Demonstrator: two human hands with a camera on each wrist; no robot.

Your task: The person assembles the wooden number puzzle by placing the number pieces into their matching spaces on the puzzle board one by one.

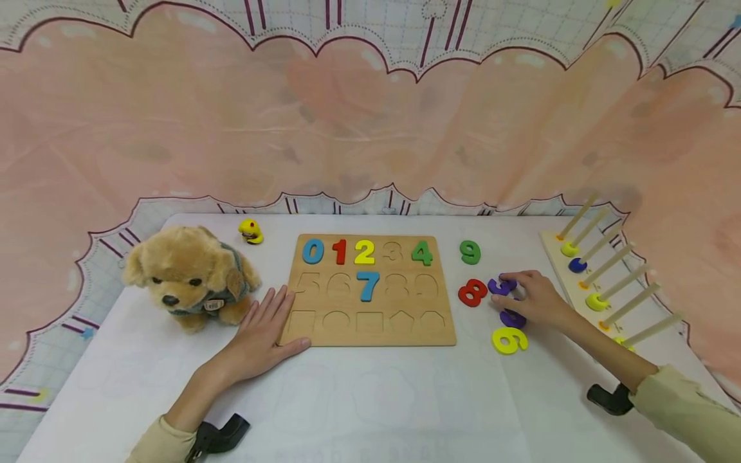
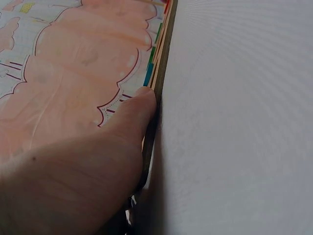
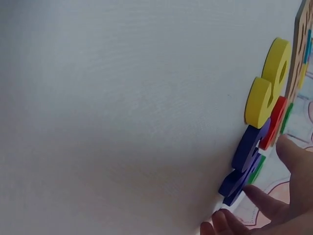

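My left hand (image 1: 262, 331) lies with straight fingers against the left edge of the wooden number board (image 1: 353, 333); its thumb (image 2: 142, 100) runs along the front edge. The board carries a blue 0, red 1, yellow 2, green 4 and blue 7. At the right, my right hand (image 1: 535, 299) reaches over a purple number (image 1: 502, 285), index fingertip at it and thumb raised apart from it in the right wrist view. A second purple number (image 1: 512, 319) lies just below, partly under the hand. Nearby are a yellow 6 (image 1: 506, 341), red 8 (image 1: 473, 292) and green 9 (image 1: 470, 252).
A plush dog (image 1: 185, 276) sits left of the board, behind my left hand. A small yellow toy (image 1: 251, 231) stands at the back. Right of my right hand is a wooden peg stand (image 1: 570, 270) with upright rods and coloured rings. A white sheet covers the table (image 1: 370, 405).
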